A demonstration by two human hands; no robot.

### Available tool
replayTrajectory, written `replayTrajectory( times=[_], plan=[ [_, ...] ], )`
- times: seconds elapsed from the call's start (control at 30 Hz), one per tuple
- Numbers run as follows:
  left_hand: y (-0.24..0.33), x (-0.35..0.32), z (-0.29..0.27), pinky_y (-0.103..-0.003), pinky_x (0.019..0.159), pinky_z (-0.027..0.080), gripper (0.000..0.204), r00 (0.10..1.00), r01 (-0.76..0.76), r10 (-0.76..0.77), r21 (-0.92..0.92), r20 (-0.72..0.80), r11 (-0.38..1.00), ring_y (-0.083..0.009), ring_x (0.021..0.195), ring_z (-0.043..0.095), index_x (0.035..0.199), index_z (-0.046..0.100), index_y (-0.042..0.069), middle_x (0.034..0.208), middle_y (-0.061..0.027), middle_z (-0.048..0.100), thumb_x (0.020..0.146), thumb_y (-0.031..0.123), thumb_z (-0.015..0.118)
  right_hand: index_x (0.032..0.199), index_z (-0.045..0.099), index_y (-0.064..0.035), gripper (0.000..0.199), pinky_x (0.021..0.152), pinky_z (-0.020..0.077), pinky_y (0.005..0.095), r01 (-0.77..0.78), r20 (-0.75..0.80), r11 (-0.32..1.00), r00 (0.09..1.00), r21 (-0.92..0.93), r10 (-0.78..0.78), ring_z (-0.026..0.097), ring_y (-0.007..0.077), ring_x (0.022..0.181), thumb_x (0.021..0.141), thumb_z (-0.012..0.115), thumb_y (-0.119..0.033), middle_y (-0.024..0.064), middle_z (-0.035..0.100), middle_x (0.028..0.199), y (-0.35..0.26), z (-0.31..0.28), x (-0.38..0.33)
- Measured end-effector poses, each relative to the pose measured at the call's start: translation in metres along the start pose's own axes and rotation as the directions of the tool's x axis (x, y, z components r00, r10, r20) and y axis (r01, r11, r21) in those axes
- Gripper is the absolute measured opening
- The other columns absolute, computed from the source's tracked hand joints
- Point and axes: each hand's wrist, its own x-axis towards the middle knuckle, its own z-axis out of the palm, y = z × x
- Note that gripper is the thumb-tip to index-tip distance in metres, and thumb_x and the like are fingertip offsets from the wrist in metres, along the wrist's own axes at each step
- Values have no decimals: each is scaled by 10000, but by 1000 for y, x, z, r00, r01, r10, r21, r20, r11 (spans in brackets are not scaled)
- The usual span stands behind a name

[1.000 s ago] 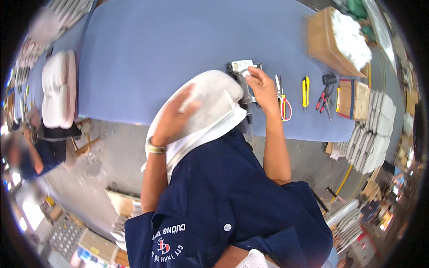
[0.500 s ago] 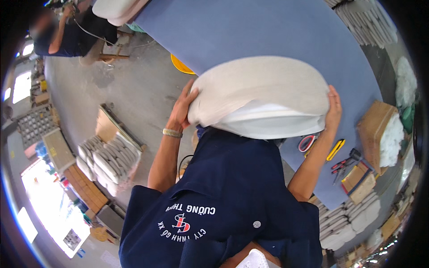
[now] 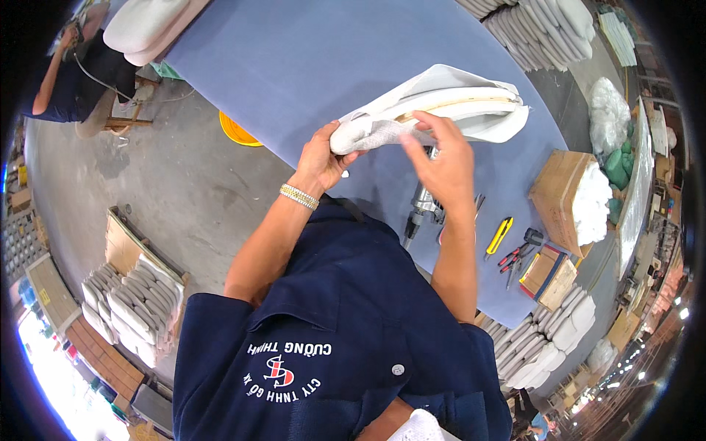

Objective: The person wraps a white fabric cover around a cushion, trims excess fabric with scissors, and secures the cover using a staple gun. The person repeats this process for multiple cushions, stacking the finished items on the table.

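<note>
A padded seat cushion (image 3: 478, 110) is tipped up on the blue-grey table, its pale fabric cover loose around a wooden-looking edge. At its near left end, my left hand (image 3: 320, 158) is closed on the cushion, with the thumb on the upper side and fingers underneath. My right hand (image 3: 448, 158) hovers at the middle of the cushion's near side, thumb and forefinger spread apart close to the fabric edge. Whether its fingertips touch the fabric is hard to see. Below that hand lies a metal air tool (image 3: 421, 209), partly hidden by it.
On the table (image 3: 294, 66) lie a yellow cutter (image 3: 499, 237), red-handled pliers (image 3: 512, 257) and a small wooden box (image 3: 550, 275). A carton (image 3: 560, 195) with white stuffing stands right. Stacked cushions (image 3: 136, 305) sit left; a yellow tub (image 3: 239, 128) is by the table. Another person (image 3: 73, 81) works far left.
The cushion has turned from facing me broadly to tipped on edge, baring its underside. My right hand has left its right end and moved to the middle. The air tool has come into view.
</note>
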Motion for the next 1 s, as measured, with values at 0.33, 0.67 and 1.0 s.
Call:
replayTrajectory(
  times=[0.33,0.67,1.0],
  plan=[
    [5,14,-20,-340,704,642,391,996,-61,55,-96,-72,993,-243,930,698,1244,575,-31,1116,-158,675,1103,322,482,891,712,-94,131,828,442,409,224,94,967,967,120,-236,611,284,915,832,808,-164,44,675,940,3,71,-2],
    [19,-37,-24,-451,960,571,451,796,-467,580,787,175,403,-311,1259,616,1458,560,62,1459,-205,571,1060,271,594,881,725,-53,96,885,499,378,162,60,925,979,344,-194,640,253,971,840,805,-86,67,712,972,13,82,0],
    [22,-31,-28,-403,1008,545,512,642,-604,584,797,497,-15,-371,1266,631,1422,590,55,1423,-204,618,924,57,708,916,751,-52,99,862,491,384,278,128,944,945,178,-302,631,287,956,891,770,-147,63,715,973,3,79,-1]
  ],
)
